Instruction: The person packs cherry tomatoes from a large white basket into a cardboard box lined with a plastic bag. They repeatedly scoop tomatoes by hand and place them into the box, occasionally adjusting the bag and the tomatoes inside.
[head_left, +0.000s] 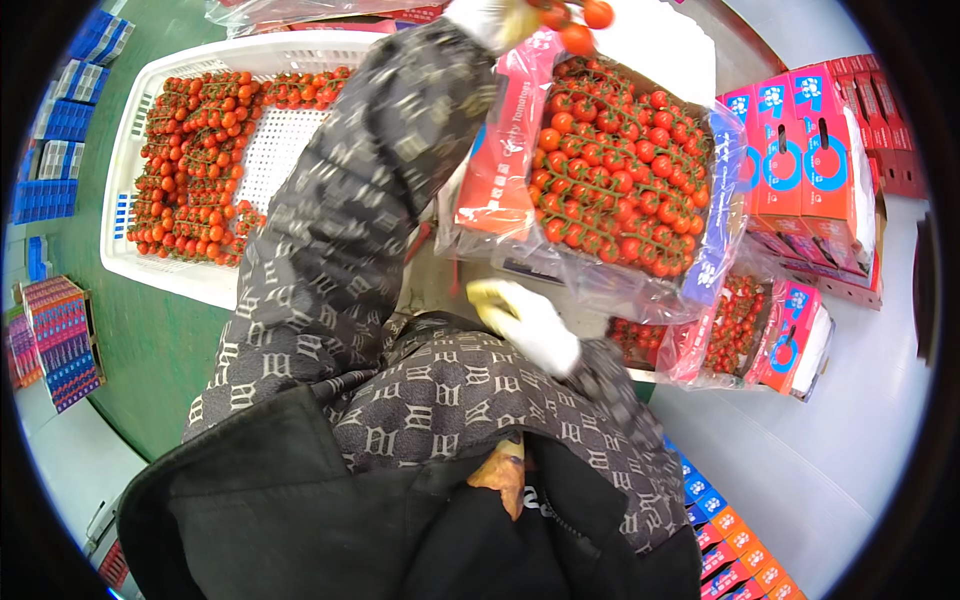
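My left hand (504, 22), in a white and yellow glove and blurred, is at the top edge of the view. It holds a small bunch of cherry tomatoes (577, 37) above the far side of an open carton. Rows of cherry tomatoes on green vines (619, 172) fill that carton, whose printed flap (499, 165) folds outward under clear plastic film (600, 289). My right hand (529, 322), gloved alike, is close to my body, below the carton's near edge. Its fingers curl loosely, and nothing shows in them.
At the left, a white plastic crate (120, 240) holds more vine tomatoes (195, 172). Pink printed cartons (806, 157) stand at the right. Below them is another open carton of tomatoes (735, 322). Stacked boxes (60, 341) stand farther left on the green floor (161, 345).
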